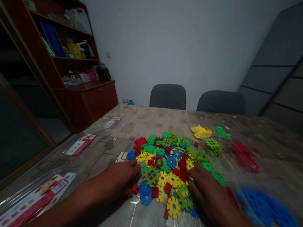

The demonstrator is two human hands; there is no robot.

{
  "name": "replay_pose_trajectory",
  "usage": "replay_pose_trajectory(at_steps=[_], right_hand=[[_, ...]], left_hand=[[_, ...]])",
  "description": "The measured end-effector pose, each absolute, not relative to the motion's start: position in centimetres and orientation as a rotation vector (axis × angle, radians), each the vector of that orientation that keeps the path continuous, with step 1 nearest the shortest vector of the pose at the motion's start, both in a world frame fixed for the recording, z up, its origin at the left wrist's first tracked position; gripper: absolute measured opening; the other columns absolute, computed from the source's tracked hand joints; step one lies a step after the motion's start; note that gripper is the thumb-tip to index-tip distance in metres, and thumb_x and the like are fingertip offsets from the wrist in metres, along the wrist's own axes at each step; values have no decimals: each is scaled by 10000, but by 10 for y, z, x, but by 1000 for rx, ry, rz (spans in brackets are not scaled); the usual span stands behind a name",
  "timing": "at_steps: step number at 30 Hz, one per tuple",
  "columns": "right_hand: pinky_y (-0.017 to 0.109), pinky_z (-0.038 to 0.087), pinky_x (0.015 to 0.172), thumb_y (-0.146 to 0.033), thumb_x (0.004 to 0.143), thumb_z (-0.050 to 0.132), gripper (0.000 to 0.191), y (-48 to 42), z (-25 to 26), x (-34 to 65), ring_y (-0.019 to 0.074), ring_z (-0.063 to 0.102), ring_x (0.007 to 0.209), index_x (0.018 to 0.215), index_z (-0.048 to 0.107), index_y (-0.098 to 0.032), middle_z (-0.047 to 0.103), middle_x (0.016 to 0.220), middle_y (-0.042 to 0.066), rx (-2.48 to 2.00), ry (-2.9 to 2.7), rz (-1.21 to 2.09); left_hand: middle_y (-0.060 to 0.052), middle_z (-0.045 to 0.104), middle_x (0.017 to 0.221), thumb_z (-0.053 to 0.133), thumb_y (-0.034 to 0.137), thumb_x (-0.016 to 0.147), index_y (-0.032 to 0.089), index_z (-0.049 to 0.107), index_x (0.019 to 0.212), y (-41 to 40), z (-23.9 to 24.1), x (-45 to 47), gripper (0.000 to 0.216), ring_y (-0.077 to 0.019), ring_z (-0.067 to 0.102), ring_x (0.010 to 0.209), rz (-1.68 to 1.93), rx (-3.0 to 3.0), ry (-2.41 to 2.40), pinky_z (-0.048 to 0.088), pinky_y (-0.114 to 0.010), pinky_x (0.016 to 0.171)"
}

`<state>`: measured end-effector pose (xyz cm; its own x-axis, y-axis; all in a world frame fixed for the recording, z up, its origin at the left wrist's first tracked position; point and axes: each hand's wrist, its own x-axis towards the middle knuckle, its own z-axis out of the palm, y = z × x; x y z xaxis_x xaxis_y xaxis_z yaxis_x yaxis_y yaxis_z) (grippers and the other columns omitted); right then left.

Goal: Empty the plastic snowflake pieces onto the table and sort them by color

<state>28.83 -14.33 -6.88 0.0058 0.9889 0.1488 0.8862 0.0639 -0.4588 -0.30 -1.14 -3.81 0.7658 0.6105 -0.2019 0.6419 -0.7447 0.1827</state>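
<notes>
A loose heap of plastic building pieces [168, 161] in red, yellow, green and blue lies on the table in front of me. My left hand [122, 178] rests at the heap's left edge, fingers loosely extended, near a small red piece [135, 188] and a blue notched disc [145, 188]. At the right side, my right hand [208, 189] lies with fingers stretched toward a red piece [183, 169] and a green square lattice piece [184, 197]. Neither hand visibly grips a piece. A yellow notched disc [173, 207] sits at the heap's near edge.
Clear bags at right hold blue discs [268, 205], red pieces [244, 156] and yellow pieces [201, 131]. Opened packaging with printed cards [80, 144] lies at left on the patterned table [138, 118]. Two grey chairs [168, 96] stand beyond; a shelf cabinet [99, 100] is at back left.
</notes>
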Motion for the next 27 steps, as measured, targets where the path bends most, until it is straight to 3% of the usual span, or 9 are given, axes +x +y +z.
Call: replay_pose_trajectory(at_steps=[4, 7, 13, 18, 23, 27], right_hand=[[363, 515, 895, -138, 915, 497, 368, -138, -70, 275, 253, 607, 1065, 1251, 622, -217, 626, 1163, 119, -1863, -1945, 272], [362, 503, 891, -102, 913, 513, 379, -129, -65, 265, 258, 591, 1053, 1269, 611, -190, 608, 1154, 131, -1860, -1986, 207], [275, 464, 746, -127, 949, 500, 189, -108, -63, 251, 221, 615, 944, 978, 671, -205, 647, 1047, 76, -1894, -2136, 133], [228, 403, 631, -120, 969, 438, 230, -102, -71, 251, 169, 604, 811, 879, 624, -220, 661, 953, 33, -1910, -2121, 102], [237, 416, 663, -126, 969, 468, 208, -102, -71, 258, 179, 608, 839, 909, 641, -223, 670, 997, 43, -1865, -2187, 92], [260, 440, 754, -68, 946, 503, 214, -100, -67, 258, 211, 616, 963, 941, 669, -204, 690, 1050, 62, -1821, -2266, 114]], left_hand=[[-49, 658, 975, 585, 232, 866, 232, 603, 935, -10, -38, 3, 71, -235, 635, 825, -171, 2725, 909, 465, -326, 692], [-45, 663, 1004, 546, 193, 901, 236, 589, 978, -17, -29, 11, 98, -228, 638, 858, -74, 2682, 888, 464, -327, 735], [-58, 628, 1102, 702, 248, 832, 241, 582, 1071, -33, -19, 25, 267, -260, 618, 949, -66, 2679, 789, 466, -334, 756], [-84, 623, 1079, 682, 150, 778, 230, 590, 1079, -26, -34, 23, 324, -264, 620, 867, -149, 2773, 899, 467, -342, 693], [-53, 641, 972, 569, 113, 854, 217, 567, 900, -24, -38, 23, 114, -217, 607, 815, -80, 2718, 818, 457, -317, 683], [-43, 629, 995, 542, 155, 920, 225, 562, 937, -35, -33, 30, 75, -198, 602, 844, 73, 2633, 725, 472, -306, 732]])
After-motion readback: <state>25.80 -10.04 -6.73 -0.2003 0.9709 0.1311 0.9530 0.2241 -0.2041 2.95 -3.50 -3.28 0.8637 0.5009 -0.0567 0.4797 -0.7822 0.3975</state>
